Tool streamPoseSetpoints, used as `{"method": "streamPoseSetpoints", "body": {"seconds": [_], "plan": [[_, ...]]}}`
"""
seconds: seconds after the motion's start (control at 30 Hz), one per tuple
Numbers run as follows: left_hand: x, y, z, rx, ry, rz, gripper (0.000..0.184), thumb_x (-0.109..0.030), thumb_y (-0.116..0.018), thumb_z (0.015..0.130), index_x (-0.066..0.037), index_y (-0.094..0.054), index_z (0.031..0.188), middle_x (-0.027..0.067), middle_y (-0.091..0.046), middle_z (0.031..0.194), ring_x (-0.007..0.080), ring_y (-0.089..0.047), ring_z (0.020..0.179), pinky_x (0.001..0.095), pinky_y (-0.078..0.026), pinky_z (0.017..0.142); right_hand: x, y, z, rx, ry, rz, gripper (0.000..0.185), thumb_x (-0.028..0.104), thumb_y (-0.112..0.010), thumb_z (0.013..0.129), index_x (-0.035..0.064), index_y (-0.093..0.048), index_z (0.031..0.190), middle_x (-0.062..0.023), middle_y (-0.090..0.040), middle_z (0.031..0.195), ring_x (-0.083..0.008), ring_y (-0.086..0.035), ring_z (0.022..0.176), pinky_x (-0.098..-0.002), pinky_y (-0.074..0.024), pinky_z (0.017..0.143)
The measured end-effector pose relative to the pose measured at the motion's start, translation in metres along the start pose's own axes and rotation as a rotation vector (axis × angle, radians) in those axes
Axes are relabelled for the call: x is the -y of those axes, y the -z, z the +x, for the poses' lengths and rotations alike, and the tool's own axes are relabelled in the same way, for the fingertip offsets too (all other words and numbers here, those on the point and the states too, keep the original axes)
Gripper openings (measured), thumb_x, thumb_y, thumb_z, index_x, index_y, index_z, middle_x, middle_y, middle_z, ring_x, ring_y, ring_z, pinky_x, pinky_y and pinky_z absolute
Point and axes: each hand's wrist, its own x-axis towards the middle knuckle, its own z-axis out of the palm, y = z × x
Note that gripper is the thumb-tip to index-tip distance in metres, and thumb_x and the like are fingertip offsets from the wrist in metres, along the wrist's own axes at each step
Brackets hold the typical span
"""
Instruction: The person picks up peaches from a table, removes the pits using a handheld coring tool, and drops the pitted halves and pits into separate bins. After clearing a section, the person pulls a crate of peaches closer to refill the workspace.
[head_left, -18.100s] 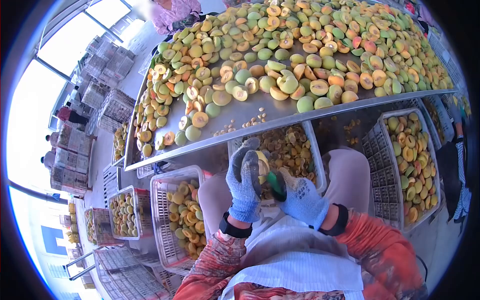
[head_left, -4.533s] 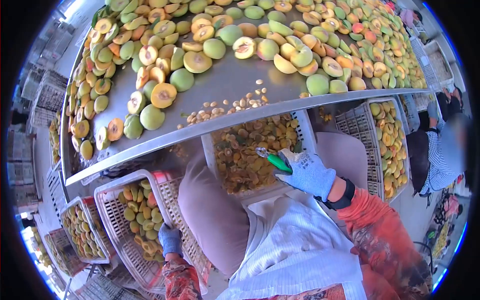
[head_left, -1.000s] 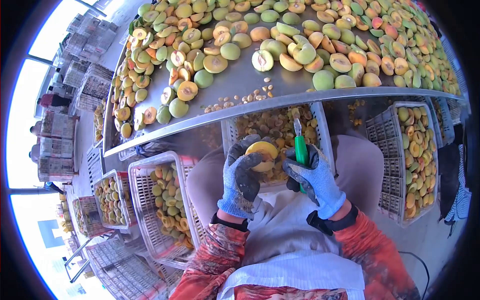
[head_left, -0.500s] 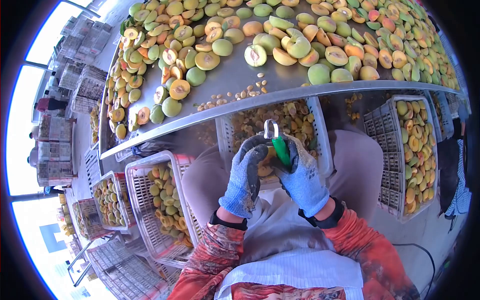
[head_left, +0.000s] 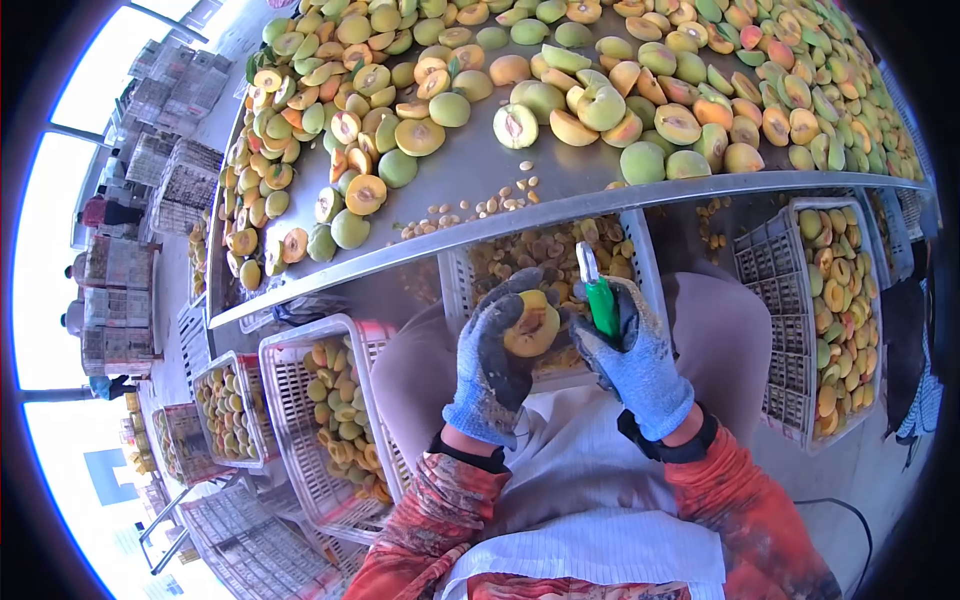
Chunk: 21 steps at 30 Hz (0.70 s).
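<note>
Left hand: gloved in blue and black, fingers and thumb closed around a cut piece of fruit in front of the apron.
Stone-fruit half: held in that grip above the white crate, its orange cut face exposed and turned toward the right hand; whether a stone sits in its dark centre is hard to tell at this size.
Right hand: in a matching glove, wrapped around a tool's grip, nearly level with the other hand and just beside the fruit.
Green-handled tool: long axis running up and away from the body, leaning slightly left; its metal tip stands clear of the fruit, to its right and farther forward.
Key gap: a narrow space separates fruit from tool; the half lies left of the handle and nearer the wearer than the tip.
White crate: under both hands, between the knees, bearing brownish-yellow fruit pieces.
Metal table: beyond the hands, heaped with halves, loose stones near its front edge.
</note>
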Motion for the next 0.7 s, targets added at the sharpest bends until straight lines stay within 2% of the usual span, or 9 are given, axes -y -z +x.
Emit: {"method": "streamPoseSetpoints", "body": {"seconds": [0.07, 0.1, 0.17, 0.23, 0.3, 0.53, 0.6, 0.7], "plan": [[-0.015, 0.000, 0.001, -0.004, 0.034, -0.028, 0.034, -0.014, -0.056, 0.085, 0.002, -0.052, 0.115, 0.0135, -0.056, 0.111, 0.0243, -0.059, 0.097, 0.0382, -0.053, 0.082, 0.002, 0.012, -0.002, 0.105, -0.079, -0.442, 0.041, 0.014, -0.070, 0.073, 0.0046, -0.053, 0.109, -0.0163, -0.062, 0.091, -0.0340, -0.062, 0.075, -0.0381, -0.0501, 0.065], [-0.015, -0.002, 0.003, -0.001, 0.032, -0.023, 0.034, -0.014, -0.056, 0.085, 0.002, -0.052, 0.115, 0.0135, -0.056, 0.111, 0.0243, -0.059, 0.097, 0.0382, -0.053, 0.082, 0.010, 0.013, -0.007, 0.180, -0.032, -0.535, 0.046, 0.019, -0.070, 0.073, 0.0033, -0.052, 0.111, -0.0139, -0.062, 0.087, -0.0313, -0.063, 0.068, -0.0363, -0.0502, 0.060], [-0.008, -0.004, 0.003, -0.044, -0.189, 0.357, 0.037, -0.022, -0.051, 0.087, 0.002, -0.053, 0.115, 0.0123, -0.060, 0.104, 0.0240, -0.061, 0.092, 0.0341, -0.053, 0.077, 0.024, 0.007, -0.016, 0.238, 0.024, -0.622, 0.045, 0.017, -0.070, 0.073, 0.0022, -0.052, 0.111, -0.0142, -0.063, 0.084, -0.0306, -0.063, 0.069, -0.0364, -0.0496, 0.060], [-0.003, -0.003, 0.003, -0.053, -0.194, 0.343, 0.035, -0.022, -0.051, 0.088, 0.002, -0.054, 0.113, 0.0124, -0.060, 0.104, 0.0234, -0.061, 0.093, 0.0336, -0.053, 0.078, 0.028, 0.001, -0.018, 0.303, 0.080, -0.772, 0.044, 0.015, -0.069, 0.072, 0.0009, -0.052, 0.110, -0.0128, -0.062, 0.081, -0.0290, -0.063, 0.069, -0.0372, -0.0480, 0.058], [-0.004, -0.012, 0.000, -0.094, -0.180, 0.248, 0.032, -0.021, -0.050, 0.089, 0.003, -0.055, 0.110, 0.0129, -0.060, 0.103, 0.0228, -0.061, 0.093, 0.0324, -0.051, 0.080, 0.023, 0.003, -0.017, 0.289, 0.112, -0.798, 0.045, 0.015, -0.070, 0.072, 0.0014, -0.052, 0.111, -0.0121, -0.061, 0.081, -0.0287, -0.062, 0.067, -0.0371, -0.0476, 0.058], [-0.006, -0.015, -0.005, -0.072, -0.216, 0.245, 0.033, -0.022, -0.049, 0.089, 0.003, -0.055, 0.110, 0.0138, -0.060, 0.103, 0.0240, -0.061, 0.093, 0.0331, -0.051, 0.081, 0.020, -0.001, -0.017, 0.278, 0.162, -0.865, 0.046, 0.014, -0.069, 0.071, 0.0022, -0.051, 0.112, -0.0104, -0.059, 0.082, -0.0282, -0.060, 0.064, -0.0358, -0.0466, 0.056], [-0.006, -0.014, -0.004, -0.056, -0.427, 0.837, 0.034, -0.022, -0.049, 0.090, 0.004, -0.054, 0.111, 0.0142, -0.060, 0.103, 0.0239, -0.060, 0.093, 0.0336, -0.051, 0.082, 0.018, -0.003, -0.017, 0.261, 0.168, -0.874, 0.046, 0.013, -0.068, 0.071, 0.0014, -0.051, 0.112, -0.0107, -0.059, 0.081, -0.0282, -0.060, 0.064, -0.0357, -0.0465, 0.056], [-0.003, -0.012, -0.002, -0.087, -0.456, 0.756, 0.032, -0.024, -0.048, 0.091, 0.003, -0.055, 0.107, 0.0147, -0.060, 0.101, 0.0230, -0.061, 0.090, 0.0329, -0.052, 0.078, 0.019, -0.006, -0.018, 0.285, 0.148, -0.911, 0.044, 0.012, -0.066, 0.072, -0.0004, -0.051, 0.111, -0.0120, -0.060, 0.080, -0.0283, -0.061, 0.064, -0.0359, -0.0467, 0.055]]}}
